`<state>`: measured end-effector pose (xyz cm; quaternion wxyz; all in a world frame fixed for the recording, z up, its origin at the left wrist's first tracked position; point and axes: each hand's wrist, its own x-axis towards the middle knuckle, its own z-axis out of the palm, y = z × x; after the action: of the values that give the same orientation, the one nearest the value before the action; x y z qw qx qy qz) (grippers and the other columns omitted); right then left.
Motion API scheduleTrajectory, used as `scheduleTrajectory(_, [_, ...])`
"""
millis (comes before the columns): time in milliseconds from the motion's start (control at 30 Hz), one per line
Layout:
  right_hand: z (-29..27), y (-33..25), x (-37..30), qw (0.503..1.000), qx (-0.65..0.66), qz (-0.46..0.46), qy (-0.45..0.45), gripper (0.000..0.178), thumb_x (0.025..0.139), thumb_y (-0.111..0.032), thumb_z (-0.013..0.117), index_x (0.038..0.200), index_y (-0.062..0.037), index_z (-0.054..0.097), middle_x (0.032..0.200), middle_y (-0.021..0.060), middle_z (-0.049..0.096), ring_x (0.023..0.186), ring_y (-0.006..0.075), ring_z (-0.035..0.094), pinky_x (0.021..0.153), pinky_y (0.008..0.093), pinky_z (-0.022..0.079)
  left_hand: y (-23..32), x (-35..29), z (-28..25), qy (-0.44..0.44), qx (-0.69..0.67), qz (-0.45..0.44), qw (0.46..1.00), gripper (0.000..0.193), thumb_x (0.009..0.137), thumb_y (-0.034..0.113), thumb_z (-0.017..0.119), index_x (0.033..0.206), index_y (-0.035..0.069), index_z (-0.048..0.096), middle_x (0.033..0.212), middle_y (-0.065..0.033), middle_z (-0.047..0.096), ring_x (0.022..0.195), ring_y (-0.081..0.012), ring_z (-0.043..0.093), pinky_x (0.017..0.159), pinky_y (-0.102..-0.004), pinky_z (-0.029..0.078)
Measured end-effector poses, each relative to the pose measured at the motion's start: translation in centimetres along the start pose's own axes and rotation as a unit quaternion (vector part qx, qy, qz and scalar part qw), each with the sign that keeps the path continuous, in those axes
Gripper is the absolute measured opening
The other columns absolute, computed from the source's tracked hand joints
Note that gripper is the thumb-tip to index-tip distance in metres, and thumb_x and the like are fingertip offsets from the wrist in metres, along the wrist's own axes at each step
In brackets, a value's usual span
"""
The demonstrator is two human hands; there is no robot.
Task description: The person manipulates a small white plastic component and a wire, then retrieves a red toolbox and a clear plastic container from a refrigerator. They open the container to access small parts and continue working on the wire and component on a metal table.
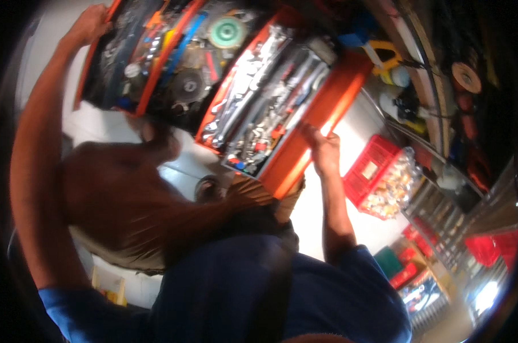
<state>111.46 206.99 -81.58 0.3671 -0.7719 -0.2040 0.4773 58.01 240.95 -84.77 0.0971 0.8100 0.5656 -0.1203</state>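
Observation:
An orange tool chest (343, 98) stands before me with several drawers pulled out in steps. My right hand (324, 151) is closed on the edge of the broad orange drawer front nearest it, thumb showing. Up at the far left, my left hand (90, 24) curls at the corner of another orange drawer edge (86, 77); its fingertips are blurred. Shiny wrenches (244, 80) fill one tray, and small metal pieces like sockets (259, 134) lie in the tray by my right hand. Farther left are a green disc (227, 32) and a dark round disc (188, 86).
A red crate (368, 168) with many small clear packets (391, 191) sits on the pale floor, right of my right forearm. Cluttered shelving runs along the right, holding a yellow-handled item (387, 54) and a tan round piece (466, 78). My legs are close below the drawers.

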Motion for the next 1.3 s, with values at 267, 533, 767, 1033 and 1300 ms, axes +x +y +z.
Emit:
scheduleTrajectory(267, [-1.8,2.3,1.9,0.992,0.104,-0.004,-0.074,0.019,0.091,0.001,0.058,0.107,0.0095,0.064,0.105,0.017,0.07,0.098,0.0229,0.068,0.099,0.0337,0.05,-0.5,-2.8,-0.7,0.051,-0.155,-0.073,0.984,0.035,0.077,0.028,0.063,0.098,0.001,0.065,0.091,-0.028,0.067,0.085,-0.0406,0.066,0.076,-0.0477,0.052])
scheduleTrajectory(533, [-2.4,2.5,2.8,0.995,0.092,-0.001,-0.05,0.017,0.093,0.001,0.054,0.108,0.0082,0.057,0.105,0.0168,0.066,0.096,0.0233,0.066,0.094,0.0345,0.052,-2.3,-7.3,1.7,0.039,-0.302,-0.117,0.945,0.047,0.076,0.035,0.073,0.115,0.007,0.068,0.104,-0.0219,0.07,0.097,-0.0317,0.068,0.087,-0.0399,0.053])
scheduleTrajectory(767, [-0.6,-0.4,0.6,0.999,0.008,-0.015,-0.029,0.012,0.092,-0.005,0.059,0.1,0.0044,0.06,0.089,0.006,0.063,0.076,0.0137,0.059,0.069,0.0274,0.048,-4.2,-9.2,2.3,0.031,-0.249,-0.136,0.958,0.047,0.074,0.033,0.075,0.114,0.008,0.07,0.108,-0.0241,0.069,0.101,-0.0374,0.066,0.09,-0.0415,0.052])
scheduleTrajectory(1033, [-0.8,-0.6,0.7,0.996,-0.03,-0.038,-0.07,0.009,0.094,-0.005,0.057,0.095,0.0007,0.063,0.085,0.0051,0.064,0.069,0.0126,0.058,0.06,0.0273,0.046,-6.2,-8.7,5.4,0.086,-0.229,-0.121,0.962,0.044,0.08,0.033,0.073,0.11,0.0,0.069,0.104,-0.0226,0.07,0.098,-0.0363,0.066,0.091,-0.044,0.05])
scheduleTrajectory(1300, [0.3,-0.8,0.0,0.999,-0.018,-0.029,-0.009,0.013,0.095,-0.005,0.055,0.083,-0.0047,0.059,0.064,0.0002,0.054,0.045,0.0102,0.045,0.038,0.0279,0.035,-5.3,-9.0,2.7,0.006,-0.317,-0.16,0.935,0.06,0.078,0.028,0.074,0.127,-0.004,0.058,0.119,-0.0255,0.064,0.111,-0.0368,0.062,0.097,-0.04,0.048])
